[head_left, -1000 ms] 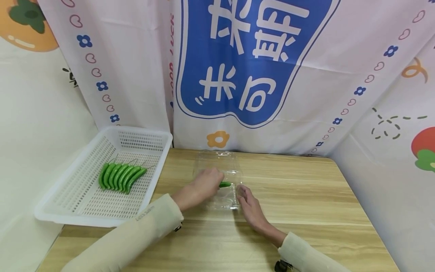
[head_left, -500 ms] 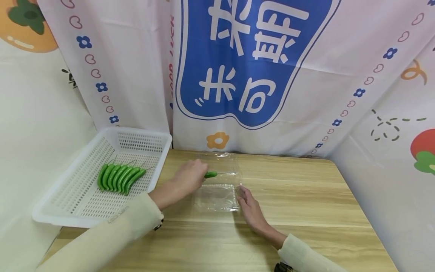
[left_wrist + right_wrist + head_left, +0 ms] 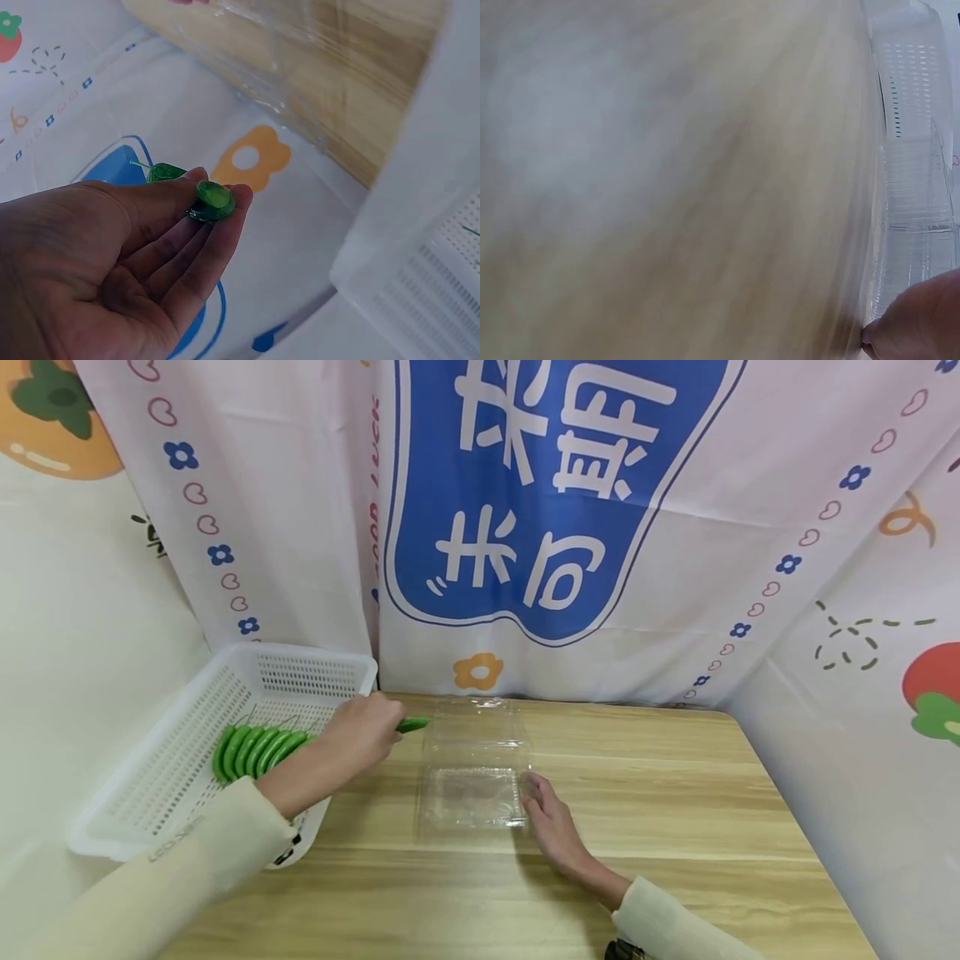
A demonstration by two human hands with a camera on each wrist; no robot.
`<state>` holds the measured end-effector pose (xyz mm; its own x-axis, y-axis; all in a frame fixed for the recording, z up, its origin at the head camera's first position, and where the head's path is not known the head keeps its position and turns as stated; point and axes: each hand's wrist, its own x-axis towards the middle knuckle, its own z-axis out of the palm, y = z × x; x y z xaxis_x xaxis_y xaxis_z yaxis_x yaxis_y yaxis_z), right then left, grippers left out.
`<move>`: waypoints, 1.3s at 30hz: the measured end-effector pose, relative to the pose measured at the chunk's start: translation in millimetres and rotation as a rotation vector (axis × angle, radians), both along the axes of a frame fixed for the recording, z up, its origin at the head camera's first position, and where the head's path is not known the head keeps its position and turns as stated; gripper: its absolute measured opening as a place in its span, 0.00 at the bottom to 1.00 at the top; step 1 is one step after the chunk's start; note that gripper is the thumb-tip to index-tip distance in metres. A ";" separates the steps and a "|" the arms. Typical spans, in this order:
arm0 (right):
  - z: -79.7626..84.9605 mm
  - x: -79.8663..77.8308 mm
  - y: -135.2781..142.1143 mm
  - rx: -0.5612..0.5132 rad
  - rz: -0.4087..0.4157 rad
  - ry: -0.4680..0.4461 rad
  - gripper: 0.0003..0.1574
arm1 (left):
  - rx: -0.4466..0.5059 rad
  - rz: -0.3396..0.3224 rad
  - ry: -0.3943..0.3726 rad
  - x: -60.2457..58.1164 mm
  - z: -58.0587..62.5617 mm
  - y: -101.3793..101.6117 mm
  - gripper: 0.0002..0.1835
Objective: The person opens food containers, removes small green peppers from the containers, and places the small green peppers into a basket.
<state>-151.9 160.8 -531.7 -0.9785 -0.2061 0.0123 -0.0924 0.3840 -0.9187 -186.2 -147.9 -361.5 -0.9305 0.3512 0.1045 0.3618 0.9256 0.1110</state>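
Note:
My left hand [image 3: 358,731] is over the right rim of the white basket and pinches a green chili pepper [image 3: 412,724]. In the left wrist view, thumb and fingertips hold the pepper [image 3: 214,199], its thin stem pointing away. A clear plastic clamshell box [image 3: 476,797] stands in the middle of the table, its lid [image 3: 477,722] tipped back toward the cloth. My right hand [image 3: 557,827] holds the box's right edge. In the right wrist view, a fingertip [image 3: 922,319] sits at its rim. Several green peppers [image 3: 247,752] lie in a row in the basket, partly behind my left forearm.
The white perforated basket [image 3: 150,760] stands on the left of the wooden table [image 3: 645,827], against the side wall. A printed cloth [image 3: 660,610] hangs along the table's back edge, close behind the lid.
My left hand has moved left with the pepper, from over the clear box to the basket's right rim. The right hand and the box have stayed in place.

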 end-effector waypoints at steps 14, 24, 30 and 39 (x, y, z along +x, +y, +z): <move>-0.2 -1.4 0.5 -0.001 -0.012 0.003 0.30 | 0.044 0.043 -0.023 6.8 11.4 -47.5 0.06; -0.6 -2.1 -0.3 0.016 -0.019 0.002 0.30 | 0.087 0.078 -0.022 -0.9 6.3 -83.2 0.08; -0.1 -2.5 -1.2 0.018 -0.014 -0.001 0.30 | 0.088 0.094 -0.039 -6.6 -3.2 -101.3 0.08; -1.2 -1.7 -1.8 0.023 -0.017 -0.006 0.30 | 0.077 0.096 -0.084 -21.2 -8.6 -115.1 0.09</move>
<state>-153.6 159.0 -532.9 -0.9819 -0.1895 0.0024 -0.0806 0.4063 -0.9102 -207.4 -263.0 -370.1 -0.9661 0.2536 0.0479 0.2580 0.9431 0.2096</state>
